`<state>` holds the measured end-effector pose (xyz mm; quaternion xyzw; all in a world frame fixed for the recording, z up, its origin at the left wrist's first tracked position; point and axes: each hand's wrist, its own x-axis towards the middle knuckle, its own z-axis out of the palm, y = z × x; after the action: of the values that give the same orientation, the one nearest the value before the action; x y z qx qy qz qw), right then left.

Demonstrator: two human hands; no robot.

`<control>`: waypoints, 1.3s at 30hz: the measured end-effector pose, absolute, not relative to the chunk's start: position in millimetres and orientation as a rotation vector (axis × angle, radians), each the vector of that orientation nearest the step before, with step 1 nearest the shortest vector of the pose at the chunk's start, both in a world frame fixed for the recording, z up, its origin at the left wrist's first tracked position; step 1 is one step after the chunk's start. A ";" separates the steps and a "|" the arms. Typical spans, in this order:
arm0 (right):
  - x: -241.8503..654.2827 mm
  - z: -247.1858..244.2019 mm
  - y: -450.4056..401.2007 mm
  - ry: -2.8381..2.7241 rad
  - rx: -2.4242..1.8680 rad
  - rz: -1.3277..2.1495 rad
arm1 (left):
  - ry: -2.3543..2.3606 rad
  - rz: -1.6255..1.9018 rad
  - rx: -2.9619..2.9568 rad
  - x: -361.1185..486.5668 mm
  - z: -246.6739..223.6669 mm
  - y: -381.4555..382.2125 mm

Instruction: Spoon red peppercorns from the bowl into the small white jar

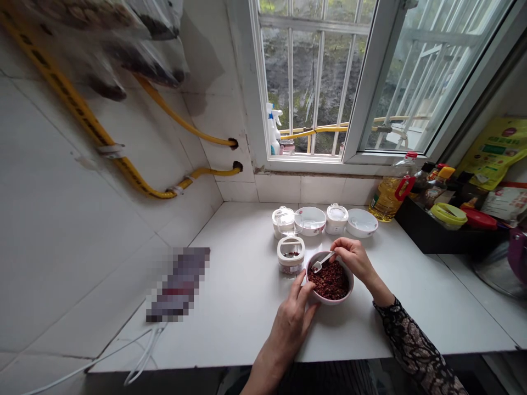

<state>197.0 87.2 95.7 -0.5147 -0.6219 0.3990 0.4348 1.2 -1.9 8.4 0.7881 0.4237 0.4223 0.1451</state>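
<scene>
A white bowl with a pink rim (334, 301) stands on the counter, filled with dark red dried bits (331, 281) that look like Sichuan peppercorns. My left hand (291, 314) holds the bowl by its left side, fingers and thumb against the wall and rim. Pinched in my right hand (353, 259) is a small white plastic spoon (322, 262), its scoop low over the left part of the bits. Left of the bowl, close by my left fingertips, sits a clear-walled seasoning jar (290, 264) with a pale rim and a few dark red bits inside.
Behind stand two more seasoning jars (336, 219) and two white bowls (362, 224). An oil bottle (389, 195) and a black box (424, 227) of condiments are at the right. A blurred-out object (179, 285) with a white cable (144, 356) lies left.
</scene>
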 end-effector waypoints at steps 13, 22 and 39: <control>202.8 95.5 93.9 -1.307 -1.295 1.245 | 1.213 1.223 2.280 1.7 10.9 -3.5; 197.8 95.6 85.3 -1.581 -1.285 1.149 | 1.253 1.210 2.301 1.0 9.8 -3.9; 206.6 99.4 92.1 -1.298 -1.299 1.329 | 1.234 1.225 2.273 1.6 12.7 -3.5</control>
<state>206.6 92.1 99.4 -0.5191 -0.5188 0.5310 0.4235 1.6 -3.5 12.7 0.7865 0.4270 0.4238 0.1391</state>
